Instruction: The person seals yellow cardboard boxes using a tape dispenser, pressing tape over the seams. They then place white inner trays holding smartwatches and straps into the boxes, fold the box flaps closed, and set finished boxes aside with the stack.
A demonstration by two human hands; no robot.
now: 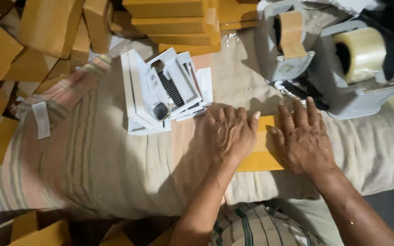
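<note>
Both my hands lie flat, unclenched: left hand (231, 132) and right hand (304, 136) pressing one yellow box (263, 150); two tape dispensers (324, 59) crowd its far edge.

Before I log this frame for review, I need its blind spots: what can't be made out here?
All in the head view:
- Yellow box: mostly covered by the left hand and right hand; whether it is closed cannot be told.
- Clear tape roll: its dispenser's cutter is hidden behind the fingers.
- Stacked yellow boxes: cut off by the top edge.
- White trays: lower ones hidden by the top one.
</note>
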